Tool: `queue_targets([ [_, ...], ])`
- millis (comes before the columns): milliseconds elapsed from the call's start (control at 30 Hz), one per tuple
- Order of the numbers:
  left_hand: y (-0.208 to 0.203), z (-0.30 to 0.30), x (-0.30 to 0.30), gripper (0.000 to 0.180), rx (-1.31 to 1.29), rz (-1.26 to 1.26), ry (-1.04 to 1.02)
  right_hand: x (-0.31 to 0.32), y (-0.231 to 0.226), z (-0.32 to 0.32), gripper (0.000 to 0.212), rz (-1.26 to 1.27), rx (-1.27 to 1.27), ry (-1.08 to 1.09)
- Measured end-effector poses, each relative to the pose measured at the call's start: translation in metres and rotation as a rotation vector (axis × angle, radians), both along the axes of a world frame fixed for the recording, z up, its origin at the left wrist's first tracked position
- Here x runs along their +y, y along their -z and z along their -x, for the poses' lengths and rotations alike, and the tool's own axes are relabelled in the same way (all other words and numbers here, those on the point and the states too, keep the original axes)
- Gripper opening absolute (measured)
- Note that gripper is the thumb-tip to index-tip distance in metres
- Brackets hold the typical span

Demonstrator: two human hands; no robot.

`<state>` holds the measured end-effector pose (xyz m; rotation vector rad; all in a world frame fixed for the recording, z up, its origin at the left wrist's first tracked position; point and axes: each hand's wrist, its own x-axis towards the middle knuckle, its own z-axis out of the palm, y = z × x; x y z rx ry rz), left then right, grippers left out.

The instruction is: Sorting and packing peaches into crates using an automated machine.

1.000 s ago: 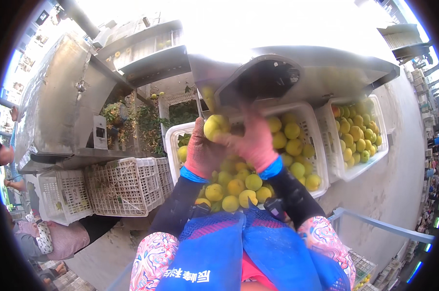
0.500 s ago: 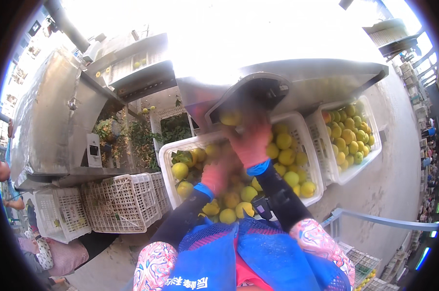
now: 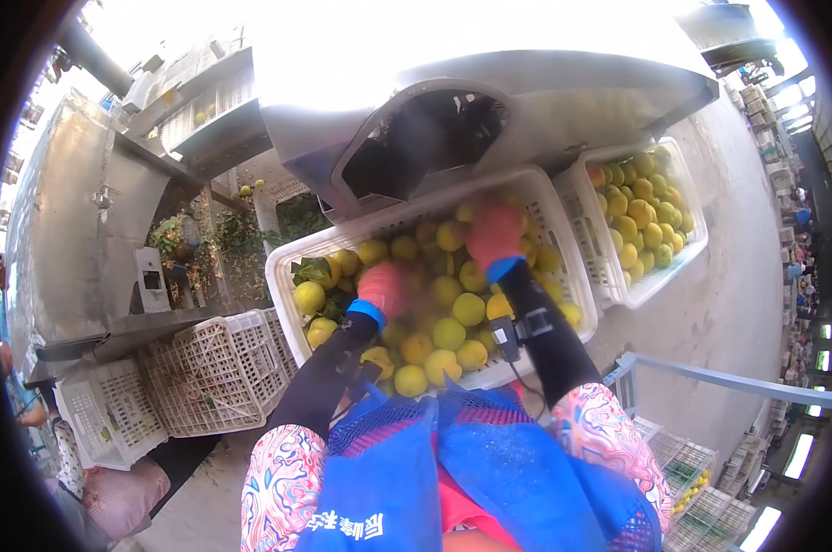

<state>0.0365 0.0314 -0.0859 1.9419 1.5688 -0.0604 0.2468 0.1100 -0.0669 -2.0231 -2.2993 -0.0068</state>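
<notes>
Beyond both hands stands a large grey metal machine with a dark arched chute opening directly above the fruit. Under the hands sits a white slatted plastic crate, filled with yellow-green citrus fruit and a few green leaves at its left end. A second white crate of the same fruit stands just beside it, to the right of the right hand. Empty white crates are stacked well to the left of the left hand, lower down.

The right hand, in a red glove with a blue cuff, rests on top of the fruit at the far side of the crate; motion blur hides whether its fingers are closed on anything. The left hand, gloved alike, lies on the fruit nearer the crate's middle; it is blurred too, and its grip cannot be determined. The hands are apart.
</notes>
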Motion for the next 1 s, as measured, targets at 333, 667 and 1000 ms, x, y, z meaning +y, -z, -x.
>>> queue_targets([
  [333,-0.063,0.004,-0.032,0.072,-2.371,0.707,-0.538,-0.05,-0.05,0.015,0.065,0.654,1.493,-0.173],
  [667,-0.049,0.037,-0.038,0.08,-2.301,0.282,-0.559,-0.099,-0.121,0.08,0.082,0.347,1.093,-0.03],
  [1000,-0.06,0.026,-0.023,0.066,-2.335,0.303,-0.601,-0.027,-0.076,0.087,0.078,-0.435,0.828,-0.289],
])
